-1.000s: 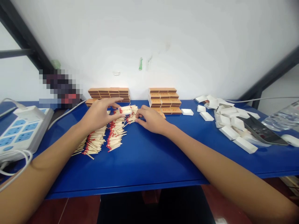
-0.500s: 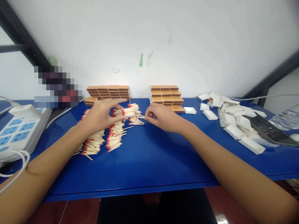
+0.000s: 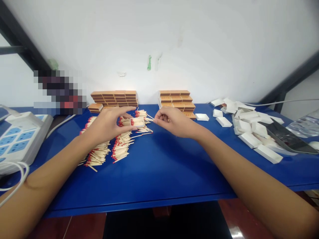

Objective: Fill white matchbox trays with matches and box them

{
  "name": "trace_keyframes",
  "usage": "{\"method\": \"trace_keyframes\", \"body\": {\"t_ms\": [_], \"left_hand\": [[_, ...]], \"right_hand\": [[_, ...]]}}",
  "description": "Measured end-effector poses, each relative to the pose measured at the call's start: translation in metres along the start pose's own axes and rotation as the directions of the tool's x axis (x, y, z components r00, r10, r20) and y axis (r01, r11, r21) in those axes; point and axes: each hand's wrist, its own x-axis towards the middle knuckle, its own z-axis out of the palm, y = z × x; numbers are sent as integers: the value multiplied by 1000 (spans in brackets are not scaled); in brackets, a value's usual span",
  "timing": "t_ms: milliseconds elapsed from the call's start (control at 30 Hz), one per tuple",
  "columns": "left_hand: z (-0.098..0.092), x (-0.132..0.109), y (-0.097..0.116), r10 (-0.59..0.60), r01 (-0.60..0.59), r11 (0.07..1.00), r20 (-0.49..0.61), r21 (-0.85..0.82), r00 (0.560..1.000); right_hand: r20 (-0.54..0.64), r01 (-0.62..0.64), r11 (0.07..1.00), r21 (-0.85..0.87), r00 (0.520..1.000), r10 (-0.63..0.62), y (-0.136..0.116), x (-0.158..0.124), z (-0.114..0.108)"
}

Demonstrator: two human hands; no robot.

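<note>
My left hand (image 3: 107, 123) holds a small white matchbox tray (image 3: 141, 126) between thumb and fingers. Red-tipped matches lie side by side inside it. Just right of the tray, my right hand (image 3: 175, 122) is closed in a pinch on the end of a match (image 3: 150, 117). Whether it pinches more than one is hidden by the fingers. Under and around the tray spreads a pile of loose matches (image 3: 121, 147). Another pile of matches (image 3: 98, 154) lies farther left, partly covered by my left hand and forearm.
Stacked brown matchboxes (image 3: 114, 96) and a stepped second stack of matchboxes (image 3: 175, 99) stand against the wall. White empty trays (image 3: 249, 140) heap up at right beside a dark flat device (image 3: 286, 136). A power strip (image 3: 20, 136) with cables sits at left on the blue table (image 3: 154, 176).
My right hand has shifted slightly upward, and the pinched match points more up and left. The tray sits slightly lower and farther right. My left hand keeps its hold.
</note>
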Motion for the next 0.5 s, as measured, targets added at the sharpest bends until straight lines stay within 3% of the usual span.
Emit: {"method": "trace_keyframes", "body": {"t_ms": [133,500], "left_hand": [[2,-2,9,3,1,995,44,-97,999],[4,-3,21,9,1,986,58,-165,998]], "right_hand": [[4,76,994,77,997,-76,-5,-1,3],[15,150,989,-14,989,-150,-13,-5,6]]}}
